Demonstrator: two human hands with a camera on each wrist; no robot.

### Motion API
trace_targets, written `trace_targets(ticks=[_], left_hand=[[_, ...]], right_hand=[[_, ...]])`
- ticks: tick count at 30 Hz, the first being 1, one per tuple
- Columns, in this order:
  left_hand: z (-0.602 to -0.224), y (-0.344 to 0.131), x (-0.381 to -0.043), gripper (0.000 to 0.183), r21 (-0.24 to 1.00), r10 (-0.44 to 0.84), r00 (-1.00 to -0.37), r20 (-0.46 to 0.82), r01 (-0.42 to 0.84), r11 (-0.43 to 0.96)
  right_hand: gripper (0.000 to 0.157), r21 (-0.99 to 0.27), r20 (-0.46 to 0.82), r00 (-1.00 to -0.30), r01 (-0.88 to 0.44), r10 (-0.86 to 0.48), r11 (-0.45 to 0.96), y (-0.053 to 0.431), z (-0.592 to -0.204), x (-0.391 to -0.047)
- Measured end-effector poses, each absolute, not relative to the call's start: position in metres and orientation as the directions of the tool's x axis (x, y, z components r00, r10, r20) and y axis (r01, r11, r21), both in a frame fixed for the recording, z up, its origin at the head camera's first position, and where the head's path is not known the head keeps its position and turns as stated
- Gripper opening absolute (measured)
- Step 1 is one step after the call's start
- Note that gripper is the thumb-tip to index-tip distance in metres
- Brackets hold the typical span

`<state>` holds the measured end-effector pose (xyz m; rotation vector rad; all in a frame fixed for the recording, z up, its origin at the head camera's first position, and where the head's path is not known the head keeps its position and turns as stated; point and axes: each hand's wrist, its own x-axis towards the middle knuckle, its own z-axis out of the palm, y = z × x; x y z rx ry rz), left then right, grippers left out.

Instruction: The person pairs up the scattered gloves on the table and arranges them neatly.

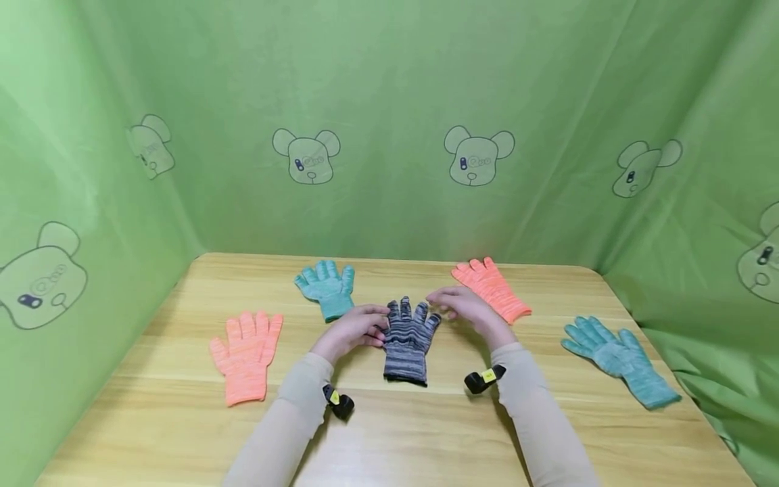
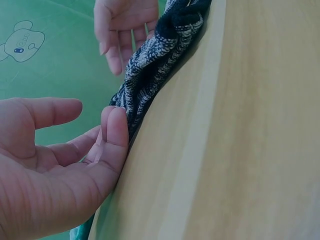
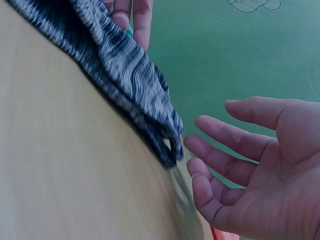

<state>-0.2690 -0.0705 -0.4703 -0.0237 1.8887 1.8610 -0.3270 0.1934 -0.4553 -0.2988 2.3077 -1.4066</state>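
Observation:
A grey-and-black striped knit glove [image 1: 406,341] lies flat mid-table, fingers pointing away from me and cuff toward me. Along its left edge is my left hand [image 1: 359,329], fingers loosely bent; in the left wrist view the fingertips [image 2: 117,125] meet or nearly meet the knit, and the thumb stands apart. My right hand [image 1: 465,308] hovers at the glove's upper right, by its fingertips. The right wrist view shows that hand [image 3: 250,165] with relaxed, spread fingers, a small gap from the striped glove [image 3: 135,75]. Neither hand grips anything.
Around the striped glove lie an orange glove [image 1: 246,358] at left, a teal glove [image 1: 328,287] behind left, another orange glove [image 1: 493,289] behind right and another teal glove [image 1: 621,358] at right. Green curtains [image 1: 389,81] enclose the wooden table [image 1: 389,439] at back and sides.

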Motion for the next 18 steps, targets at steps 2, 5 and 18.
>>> trace_targets(ticks=[2,5,18], left_hand=[[-0.471,-0.07,-0.269,0.047,0.935,0.314,-0.882,-0.352,-0.347,0.072],[-0.47,-0.07,-0.269,0.047,0.934,0.311,-0.882,-0.354,-0.349,0.073],[-0.471,-0.07,-0.27,0.048,0.93,0.325,-0.876,-0.356,-0.365,0.035]], right_hand=[[0.043,-0.895,-0.248,-0.886,0.054,-0.393,0.442,0.198,-0.457,-0.326],[0.04,-0.901,-0.278,-0.884,0.104,-0.376,0.422,0.202,-0.459,-0.325],[0.042,-0.899,-0.258,-0.892,0.081,-0.371,0.431,0.21,-0.458,-0.322]])
